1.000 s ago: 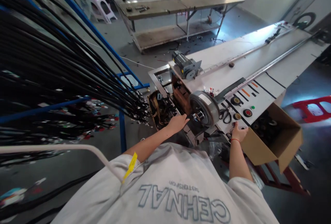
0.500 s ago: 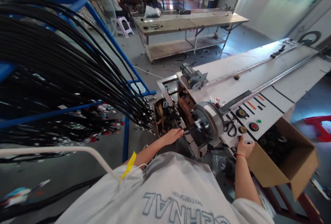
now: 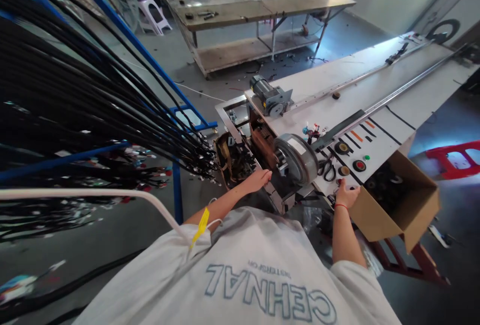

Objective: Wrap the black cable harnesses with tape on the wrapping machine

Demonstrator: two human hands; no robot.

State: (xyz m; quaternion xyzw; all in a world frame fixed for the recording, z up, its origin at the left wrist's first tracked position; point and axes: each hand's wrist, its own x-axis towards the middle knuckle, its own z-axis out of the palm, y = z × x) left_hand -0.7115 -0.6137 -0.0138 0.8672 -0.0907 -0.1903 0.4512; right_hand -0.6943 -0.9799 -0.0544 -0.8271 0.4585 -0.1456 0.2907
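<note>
My left hand (image 3: 258, 180) rests with curled fingers on the metal frame just left of a large grey round wheel (image 3: 298, 157) at the near end of a long white machine bench (image 3: 375, 90). What its fingers hold, if anything, is hidden. My right hand (image 3: 347, 196) presses against the near edge of the white control panel (image 3: 356, 152), fingers curled by a red button. Black scissors (image 3: 328, 169) lie on the panel between the wheel and my right hand.
A blue rack (image 3: 123, 35) at the left carries a thick fan of black cables (image 3: 75, 100). An open cardboard box (image 3: 397, 200) of black rolls sits right of the panel. A small motor (image 3: 268, 97), a far wooden workbench (image 3: 258, 7), and a red stool (image 3: 455, 157) stand around.
The view dipped back down after rising. My left hand slid slightly along the frame beside the wheel; my right hand stayed at the panel edge.
</note>
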